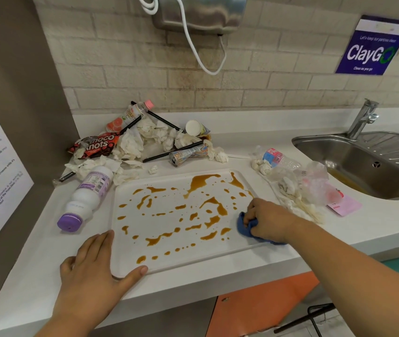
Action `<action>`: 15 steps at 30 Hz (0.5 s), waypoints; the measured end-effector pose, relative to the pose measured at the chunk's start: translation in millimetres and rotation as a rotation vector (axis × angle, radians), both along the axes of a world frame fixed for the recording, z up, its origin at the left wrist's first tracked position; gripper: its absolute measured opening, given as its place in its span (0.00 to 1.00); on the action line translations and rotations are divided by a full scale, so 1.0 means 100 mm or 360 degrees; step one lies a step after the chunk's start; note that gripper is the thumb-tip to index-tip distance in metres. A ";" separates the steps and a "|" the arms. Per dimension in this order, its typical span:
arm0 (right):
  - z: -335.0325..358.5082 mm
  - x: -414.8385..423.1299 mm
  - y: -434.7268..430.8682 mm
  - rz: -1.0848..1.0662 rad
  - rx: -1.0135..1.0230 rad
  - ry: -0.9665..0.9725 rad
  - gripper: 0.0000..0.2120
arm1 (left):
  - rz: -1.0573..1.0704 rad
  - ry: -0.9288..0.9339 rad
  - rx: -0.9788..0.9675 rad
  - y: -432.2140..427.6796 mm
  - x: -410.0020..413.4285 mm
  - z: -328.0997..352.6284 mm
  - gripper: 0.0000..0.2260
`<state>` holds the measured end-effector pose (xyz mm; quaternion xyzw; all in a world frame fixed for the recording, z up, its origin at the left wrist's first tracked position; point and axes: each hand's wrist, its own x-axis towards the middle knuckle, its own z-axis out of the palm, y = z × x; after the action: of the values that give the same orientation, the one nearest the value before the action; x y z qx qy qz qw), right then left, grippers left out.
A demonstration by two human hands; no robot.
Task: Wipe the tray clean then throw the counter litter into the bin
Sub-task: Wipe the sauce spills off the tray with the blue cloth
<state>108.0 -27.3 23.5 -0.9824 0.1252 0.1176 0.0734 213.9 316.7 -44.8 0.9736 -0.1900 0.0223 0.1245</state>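
Note:
A white tray point(130, 249) lies on the white counter, streaked with brown sauce point(200, 182) across most of its surface. My right hand point(270, 220) grips a blue cloth point(245, 226) at the tray's right edge. My left hand point(91, 271) lies flat at the tray's front left corner, thumb on the front rim. Behind the tray sits a litter pile: crumpled tissues point(145, 137), a snack wrapper point(95, 144), black straws point(171, 152), a crushed can point(183, 156), a paper cup point(193, 127). A purple-capped white bottle point(84, 200) lies left of the tray.
Right of the tray lie a clear plastic bottle point(278, 158), plastic bags point(315, 183), tissues and a pink slip point(344, 206). A steel sink point(363, 161) with a tap point(363, 117) fills the right end. A brick wall with a dispenser stands behind; orange cabinets below.

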 end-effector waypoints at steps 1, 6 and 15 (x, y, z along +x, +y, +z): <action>-0.05 0.00 0.04 0.0056 0.0041 -0.0016 0.12 | 0.0000 0.0003 0.0001 0.00 0.00 0.01 0.51; -0.07 0.08 -0.04 -0.0245 0.0168 -0.0094 0.11 | -0.0010 -0.0008 -0.0003 0.00 0.01 -0.01 0.50; -0.09 0.16 0.08 -0.0185 0.0296 -0.0099 0.10 | -0.0004 -0.0013 0.0025 0.01 0.02 -0.02 0.51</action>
<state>124.0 -19.4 14.8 -0.9656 0.1682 0.0936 0.1748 215.8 317.3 -46.6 0.9742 -0.1919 0.0245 0.1162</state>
